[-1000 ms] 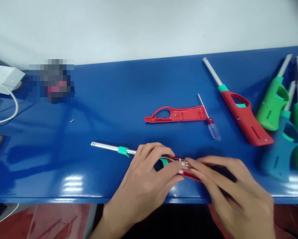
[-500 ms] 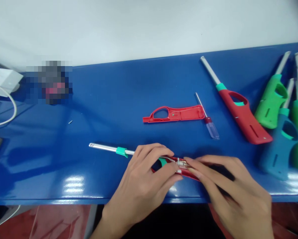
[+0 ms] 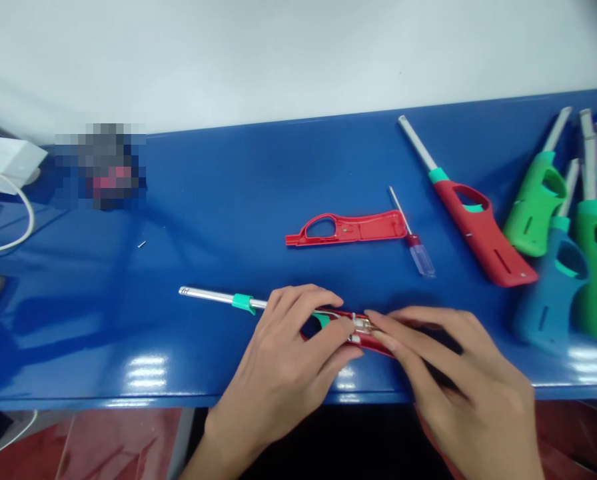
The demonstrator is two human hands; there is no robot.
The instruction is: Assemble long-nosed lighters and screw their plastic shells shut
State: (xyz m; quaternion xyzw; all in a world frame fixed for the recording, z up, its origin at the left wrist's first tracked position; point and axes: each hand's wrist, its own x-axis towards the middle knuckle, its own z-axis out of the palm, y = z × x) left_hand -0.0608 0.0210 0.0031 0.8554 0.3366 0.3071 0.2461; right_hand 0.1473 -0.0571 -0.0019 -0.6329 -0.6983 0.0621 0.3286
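Observation:
An opened red lighter (image 3: 378, 345) lies near the table's front edge, its metal tube (image 3: 208, 295) with a green collar (image 3: 243, 303) pointing left. My left hand (image 3: 293, 360) grips its middle, fingers wrapped over the body. The thumb and fingertips of my right hand (image 3: 458, 373) pinch at a small clear part (image 3: 362, 325) inside the casing. The right end of the casing is partly hidden by my right hand. Behind my hands rests the loose red half shell (image 3: 373, 228), with a small screwdriver (image 3: 418, 253) touching its right end.
A whole red lighter (image 3: 483, 233) lies to the right, beside green lighters (image 3: 533, 207) and a blue one (image 3: 553, 287). At the left are a white box (image 3: 11, 163) with a cable, a blurred dark object (image 3: 106, 167) and a tiny metal piece (image 3: 141, 245).
My right hand has shifted slightly left, still at the clear part. The lighters on the right and the screwdriver appear slightly further left in view. My left hand has barely moved.

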